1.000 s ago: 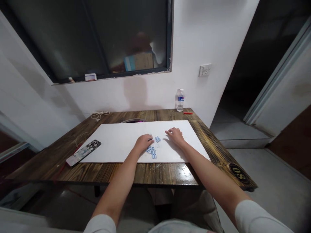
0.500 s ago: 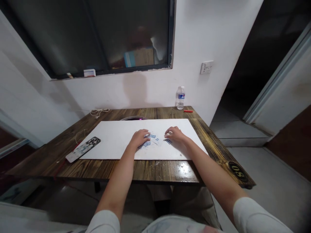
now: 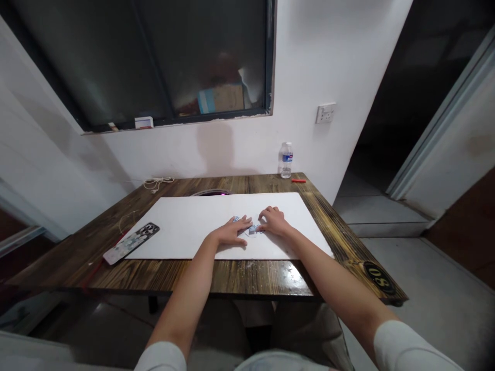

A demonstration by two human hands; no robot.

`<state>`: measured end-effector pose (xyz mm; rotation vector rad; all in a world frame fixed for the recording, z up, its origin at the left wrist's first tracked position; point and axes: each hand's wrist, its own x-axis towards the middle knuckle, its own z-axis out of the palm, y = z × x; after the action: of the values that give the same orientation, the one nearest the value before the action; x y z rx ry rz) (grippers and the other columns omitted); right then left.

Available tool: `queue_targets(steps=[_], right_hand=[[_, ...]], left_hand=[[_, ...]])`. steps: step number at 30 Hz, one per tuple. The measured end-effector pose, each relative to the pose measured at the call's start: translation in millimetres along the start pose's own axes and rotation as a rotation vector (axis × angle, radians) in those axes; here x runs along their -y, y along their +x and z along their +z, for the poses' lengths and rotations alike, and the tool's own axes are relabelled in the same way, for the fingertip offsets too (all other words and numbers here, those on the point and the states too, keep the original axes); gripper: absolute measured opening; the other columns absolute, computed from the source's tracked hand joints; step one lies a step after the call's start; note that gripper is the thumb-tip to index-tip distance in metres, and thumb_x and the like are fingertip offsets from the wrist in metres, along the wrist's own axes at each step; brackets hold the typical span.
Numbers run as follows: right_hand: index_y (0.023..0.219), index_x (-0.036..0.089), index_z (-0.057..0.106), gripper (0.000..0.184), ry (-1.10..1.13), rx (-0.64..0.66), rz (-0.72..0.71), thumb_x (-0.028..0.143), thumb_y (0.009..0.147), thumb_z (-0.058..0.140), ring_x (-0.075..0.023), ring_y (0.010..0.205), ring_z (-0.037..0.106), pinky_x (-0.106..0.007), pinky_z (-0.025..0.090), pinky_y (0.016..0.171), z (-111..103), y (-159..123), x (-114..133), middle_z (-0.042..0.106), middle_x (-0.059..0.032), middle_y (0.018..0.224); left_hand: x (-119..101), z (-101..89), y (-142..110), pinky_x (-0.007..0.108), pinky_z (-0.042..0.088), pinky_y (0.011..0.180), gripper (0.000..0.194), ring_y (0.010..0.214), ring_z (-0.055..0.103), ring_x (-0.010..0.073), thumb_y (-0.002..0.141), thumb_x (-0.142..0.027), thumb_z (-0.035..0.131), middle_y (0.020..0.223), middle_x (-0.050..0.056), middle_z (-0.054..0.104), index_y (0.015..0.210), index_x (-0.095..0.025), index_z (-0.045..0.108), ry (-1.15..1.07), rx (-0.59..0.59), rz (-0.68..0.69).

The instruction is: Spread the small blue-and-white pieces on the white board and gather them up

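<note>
Small blue-and-white pieces (image 3: 252, 229) sit in a tight cluster between your hands, near the middle of the white board (image 3: 181, 226) and toward its near edge. They're too small and too covered to count or read from this view.

Left hand (image 3: 231, 232): open, palm down, fingers (image 3: 240, 222) stretched right across the cluster's left side. Right hand (image 3: 274, 221): curled, fingertips down at the cluster's right side. Can't tell whether it's pinching anything. Nothing is visibly lifted. The hands are close, with only the cluster between them.

Handling: the pieces look thin and light, so use fingertips and low pressure. Raise the left palm a little so it doesn't hide them. Slide them on the board rather than scooping, and keep them away from its near edge.

The board lies on a dark wood counter (image 3: 247, 275). A patterned phone case (image 3: 131, 243) lies at an angle just beside the board's left edge. Past the far edge are a dark round rim (image 3: 211, 192), a white coiled cable (image 3: 158, 183), a water bottle (image 3: 286, 161) and a small red stick (image 3: 298, 181). A round black number badge (image 3: 379, 278) marks the counter's near right corner.
</note>
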<state>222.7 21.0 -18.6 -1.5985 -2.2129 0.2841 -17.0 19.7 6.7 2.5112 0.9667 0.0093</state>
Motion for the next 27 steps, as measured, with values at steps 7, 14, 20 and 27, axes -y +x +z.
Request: queue_targets(steps=[7, 14, 20, 27], right_hand=[[0.109, 0.026, 0.068, 0.024, 0.081, 0.04, 0.015, 0.038, 0.088, 0.064, -0.0274, 0.111, 0.049, -0.037, 0.039, 0.086, -7, 4, -11, 0.062, -0.0082, 0.116], [0.115, 0.03, 0.066, 0.043, 0.055, 0.109, -0.081, 0.042, 0.076, 0.077, -0.0309, 0.119, 0.044, -0.041, 0.037, 0.094, -8, 3, -17, 0.056, -0.0091, 0.128], [0.109, 0.03, 0.067, 0.044, 0.06, 0.06, -0.09, 0.05, 0.072, 0.08, -0.0306, 0.118, 0.043, -0.043, 0.036, 0.094, -1, 3, -4, 0.056, -0.009, 0.122], [0.116, 0.026, 0.063, 0.058, 0.062, -0.05, -0.098, 0.055, 0.069, 0.081, -0.0303, 0.118, 0.041, -0.042, 0.035, 0.094, 8, 5, 2, 0.056, -0.0101, 0.122]], left_hand=[[9, -22.9, -22, 0.044, 0.019, 0.121, 0.071, 0.15, 0.019, 0.0226, 0.072, -0.042, 0.078, 0.153, 0.004, 0.042, 0.138, -0.034, 0.054, -0.184, -0.128, -0.091], [37, -16.8, -28, 0.04, 0.028, 0.117, 0.068, 0.147, 0.028, 0.0275, 0.068, -0.036, 0.08, 0.154, 0.01, 0.04, 0.132, -0.024, 0.061, -0.067, -0.293, -0.319], [30, -14.1, -12, 0.034, 0.043, 0.102, 0.03, 0.12, 0.057, 0.0244, 0.078, -0.039, 0.073, 0.126, 0.004, 0.067, 0.105, -0.026, 0.074, 0.171, -0.521, -0.531], [5, 0.3, 4, 0.035, 0.035, 0.112, 0.04, 0.135, 0.047, 0.0232, 0.089, -0.043, 0.059, 0.141, 0.004, 0.057, 0.124, -0.025, 0.068, 0.102, -0.354, -0.228]])
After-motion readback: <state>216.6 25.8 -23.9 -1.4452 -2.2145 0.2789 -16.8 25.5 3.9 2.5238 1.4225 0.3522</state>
